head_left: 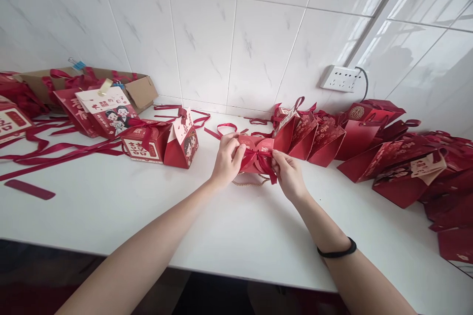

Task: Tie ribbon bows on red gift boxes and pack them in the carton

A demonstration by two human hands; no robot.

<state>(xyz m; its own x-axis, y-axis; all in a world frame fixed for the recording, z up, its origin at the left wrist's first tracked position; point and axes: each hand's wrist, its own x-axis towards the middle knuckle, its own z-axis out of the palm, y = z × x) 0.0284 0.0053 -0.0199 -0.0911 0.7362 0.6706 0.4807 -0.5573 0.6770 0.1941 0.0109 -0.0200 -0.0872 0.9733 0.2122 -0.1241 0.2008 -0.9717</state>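
Note:
A small red gift box (254,148) with a dark red ribbon (263,161) tied across it sits on the white counter (229,226) near the wall. My left hand (226,160) is closed, pinching the ribbon at the box's left side. My right hand (288,173) is closed too, pinching the ribbon's right end. A thin rope handle (248,184) hangs below the box between my hands. A black band (338,252) circles my right wrist.
Finished red boxes (162,145) stand at the left with loose ribbons (55,150) and a cardboard box (138,89). More red boxes (314,138) and a pile of them (424,167) fill the right. A wall socket (342,78) is on the tiles.

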